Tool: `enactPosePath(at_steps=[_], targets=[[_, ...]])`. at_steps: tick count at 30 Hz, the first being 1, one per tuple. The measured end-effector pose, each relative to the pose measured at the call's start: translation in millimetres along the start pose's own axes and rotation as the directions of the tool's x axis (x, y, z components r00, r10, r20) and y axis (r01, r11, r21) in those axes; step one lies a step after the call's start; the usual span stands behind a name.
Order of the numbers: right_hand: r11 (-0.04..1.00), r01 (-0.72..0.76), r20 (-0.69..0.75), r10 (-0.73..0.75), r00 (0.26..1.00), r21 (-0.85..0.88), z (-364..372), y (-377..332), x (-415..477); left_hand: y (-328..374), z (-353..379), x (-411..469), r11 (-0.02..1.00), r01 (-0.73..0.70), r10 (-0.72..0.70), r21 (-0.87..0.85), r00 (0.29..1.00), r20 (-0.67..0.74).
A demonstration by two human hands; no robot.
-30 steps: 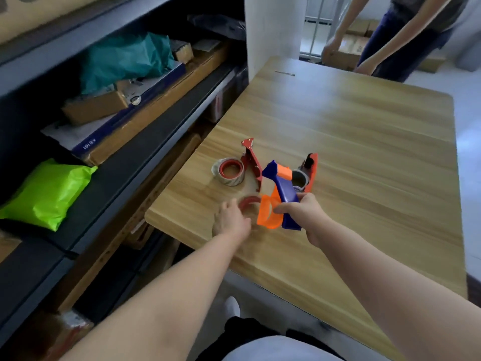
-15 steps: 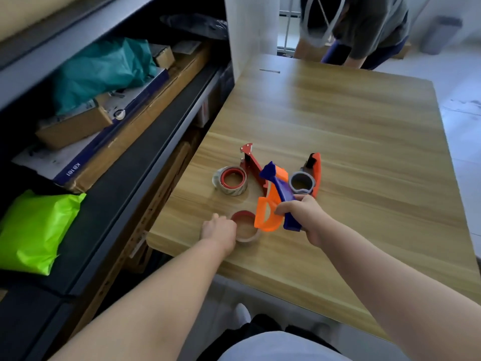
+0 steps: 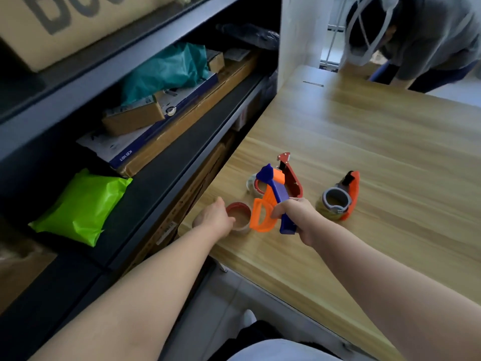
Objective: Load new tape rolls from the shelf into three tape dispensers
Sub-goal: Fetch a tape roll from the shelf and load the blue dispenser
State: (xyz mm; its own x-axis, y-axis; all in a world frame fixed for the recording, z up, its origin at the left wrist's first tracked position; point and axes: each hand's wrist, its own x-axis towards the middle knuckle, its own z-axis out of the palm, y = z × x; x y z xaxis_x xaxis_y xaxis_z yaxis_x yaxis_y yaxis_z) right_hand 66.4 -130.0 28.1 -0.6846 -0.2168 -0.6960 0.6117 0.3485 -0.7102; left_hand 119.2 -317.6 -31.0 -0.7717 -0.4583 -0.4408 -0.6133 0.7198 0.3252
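On the table (image 3: 364,142), left hand (image 3: 213,220) half-hides a tape roll (image 3: 240,220); right hand (image 3: 296,212) grips the blue-orange dispenser (image 3: 270,201).

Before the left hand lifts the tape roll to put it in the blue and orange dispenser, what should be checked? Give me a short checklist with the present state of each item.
1. Left hand on the red-core tape roll: ok, fingers touch it; full grasp cannot tell.
2. Right hand grips the blue and orange dispenser: ok.
3. Dispenser hub free of an old roll: cannot tell, hidden.
4. Tape's loose end located: cannot tell.
5. Roll safely on the wooden table: not ok, close to the edge.
6. Red dispenser clear of the path: ok, behind.
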Motion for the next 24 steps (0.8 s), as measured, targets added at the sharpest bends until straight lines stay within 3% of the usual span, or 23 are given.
enactPosePath(at_steps=[6, 10, 18, 24], targets=[[0.988, 0.079, 0.122, -0.063, 0.99, -0.13, 20, 0, -15, -15, -19, -43, 0.986, 0.041, -0.05, -0.161, 0.997, -0.055], [0.977, 0.119, 0.281, -0.065, 0.958, -0.18, 23, 15, -36, -31, -11, -91, 0.94, 0.127, -0.189, -0.317, 0.967, -0.172], [0.923, 0.255, 0.538, -0.063, 0.84, -0.29, 52, 54, -96, -69, 20, -224, 0.776, 0.287, -0.526, -0.561, 0.786, -0.326], [0.876, 0.308, 0.706, 0.05, 0.707, -0.37, 108, 105, -168, -108, 44, -328, 0.664, 0.353, -0.701, -0.659, 0.601, -0.385]])
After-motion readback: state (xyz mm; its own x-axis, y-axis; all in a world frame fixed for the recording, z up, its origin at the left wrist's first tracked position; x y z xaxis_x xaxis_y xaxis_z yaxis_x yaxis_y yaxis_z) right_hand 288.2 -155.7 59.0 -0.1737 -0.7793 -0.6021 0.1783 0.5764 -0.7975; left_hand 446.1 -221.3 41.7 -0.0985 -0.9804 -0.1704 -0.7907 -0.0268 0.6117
